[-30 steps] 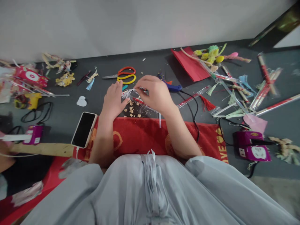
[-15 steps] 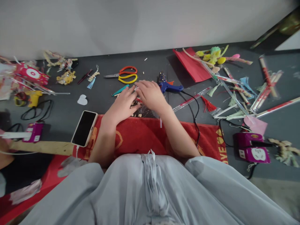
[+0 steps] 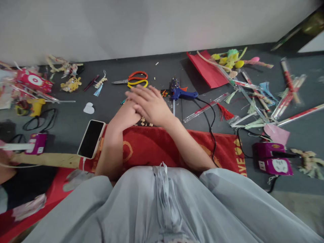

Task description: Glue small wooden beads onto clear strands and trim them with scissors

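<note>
Plainly, the head view has its containers off to the sides of the dark surface (image 3: 106, 104). A slim clear sleeve (image 3: 206, 108) to the right holds something red, and clear wrapping (image 3: 285, 69) on the far right seems to enclose red-and-white sticks (image 3: 290, 96), too overlapped to count. Two boxes, one purple box (image 3: 274, 158) at the right and another purple box (image 3: 37, 143) at the left, do not show their insides.

The right hand (image 3: 153, 106) lies across the left hand (image 3: 126, 116), fingers stretched out and slightly parted. Both palms are hidden, so I cannot tell whether either grip is wide, narrow or holding something. Wood-coloured bits (image 3: 143, 120) show just below the right palm, on the near side; their number is partly covered. A teal tool (image 3: 123, 101) pokes out beside the left fingers, mostly hidden. Just beyond the fingertips lies one pair of scissors (image 3: 130, 79), and a dark patterned strip (image 3: 165, 92) sits between the right hand and a blue glue gun (image 3: 186, 94).

Counted: two glue guns, the second a yellow glue gun (image 3: 37, 106); one phone (image 3: 91, 139); one white heart-shaped piece (image 3: 88, 108); one red towel (image 3: 152, 145) under the forearms.
</note>
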`<state>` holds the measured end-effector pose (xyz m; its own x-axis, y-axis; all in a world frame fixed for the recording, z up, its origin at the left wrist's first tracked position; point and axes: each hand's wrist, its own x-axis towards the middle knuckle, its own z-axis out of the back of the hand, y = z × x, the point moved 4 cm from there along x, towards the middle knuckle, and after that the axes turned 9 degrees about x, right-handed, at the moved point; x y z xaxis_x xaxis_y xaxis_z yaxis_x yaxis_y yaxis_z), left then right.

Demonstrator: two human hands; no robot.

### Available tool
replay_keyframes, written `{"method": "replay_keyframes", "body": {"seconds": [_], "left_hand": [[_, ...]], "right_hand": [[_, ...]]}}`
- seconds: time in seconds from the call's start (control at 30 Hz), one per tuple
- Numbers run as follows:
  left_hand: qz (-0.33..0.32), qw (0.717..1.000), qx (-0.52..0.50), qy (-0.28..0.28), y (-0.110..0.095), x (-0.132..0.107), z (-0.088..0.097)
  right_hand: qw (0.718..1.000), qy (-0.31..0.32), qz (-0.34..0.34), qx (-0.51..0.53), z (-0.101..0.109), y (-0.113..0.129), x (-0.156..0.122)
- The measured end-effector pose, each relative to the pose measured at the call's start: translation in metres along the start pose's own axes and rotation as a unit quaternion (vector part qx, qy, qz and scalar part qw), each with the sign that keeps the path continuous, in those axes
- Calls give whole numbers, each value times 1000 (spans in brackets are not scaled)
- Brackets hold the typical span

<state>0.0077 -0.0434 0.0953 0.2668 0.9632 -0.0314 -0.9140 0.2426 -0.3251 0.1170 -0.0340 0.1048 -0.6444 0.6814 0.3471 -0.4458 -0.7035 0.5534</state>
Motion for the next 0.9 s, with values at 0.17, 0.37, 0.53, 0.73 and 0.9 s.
{"method": "replay_keyframes", "body": {"seconds": [0.17, 0.37, 0.53, 0.73, 0.9], "left_hand": [[26, 999, -16, -11, 8, 2, 14], [34, 999, 1, -31, 15, 1, 16], [14, 999, -37, -33, 14, 2, 9], [-9, 994, -89, -57, 5, 4, 6], [6, 998, -59, -27, 3, 4, 10]], "right_hand": [[993, -70, -83, 39, 12, -41, -1], [987, -53, -87, 126, 22, -28, 0], [971, -23, -56, 231, 13, -11, 4], [951, -19, -101, 293, 0, -14, 5], [941, -71, -118, 308, 8, -30, 2]]}}
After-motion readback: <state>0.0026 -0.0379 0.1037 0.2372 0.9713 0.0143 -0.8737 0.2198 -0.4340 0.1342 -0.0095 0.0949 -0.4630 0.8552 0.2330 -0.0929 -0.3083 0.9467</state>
